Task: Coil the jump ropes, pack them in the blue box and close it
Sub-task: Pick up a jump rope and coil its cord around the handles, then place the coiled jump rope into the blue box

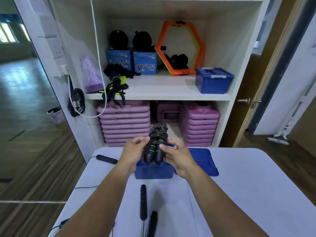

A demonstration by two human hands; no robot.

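Both my hands hold a coiled black jump rope (156, 135) with green-ringed handles, just above the open blue box (153, 171) on the white table (248, 185). My left hand (135, 151) grips the coil from the left and my right hand (177, 156) holds the handles from the right. The blue lid (203, 161) lies flat on the table to the right of the box. Two black handles (143, 201) of another rope lie near the table's front edge, cord trailing. A further black handle (106, 159) lies at the far left of the table.
A white shelf unit stands behind the table with another blue box (213, 81), blue cartons (145, 62), an orange hexagon frame (181, 48) and stacked purple cases (124, 124). A thin cord (85, 187) runs off the table's left edge. A wooden door (266, 82) is at the right.
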